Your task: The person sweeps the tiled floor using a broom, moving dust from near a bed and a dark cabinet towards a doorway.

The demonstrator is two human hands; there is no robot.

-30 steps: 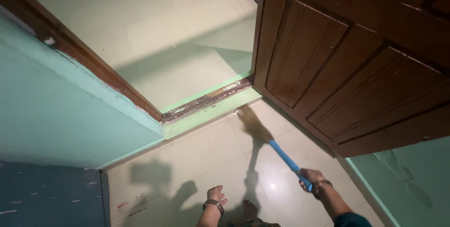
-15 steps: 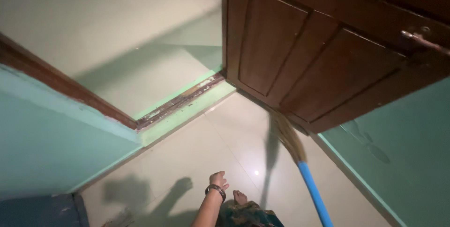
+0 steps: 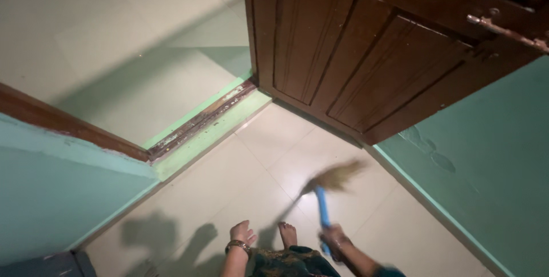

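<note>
I'm sweeping the pale glossy tiled floor (image 3: 246,168) near the doorway with a soft straw broom with a bright blue plastic handle (image 3: 323,208). As far as I can judge I'm somewhere in the middle of it: the tiles around my bare foot (image 3: 287,234) look clean and shiny, but I can't see any dust pile, so what's left is hard to call.

My right hand (image 3: 334,241) is wrapped tight around the low end of the blue handle, fingers closed on it. The bristles fan out blurred above, just short of the green wall and the dark brown panelled wooden door (image 3: 366,54). My left hand (image 3: 241,233), bracelet on the wrist, hangs loose and half open, holding nothing, well apart from the broom.
</note>
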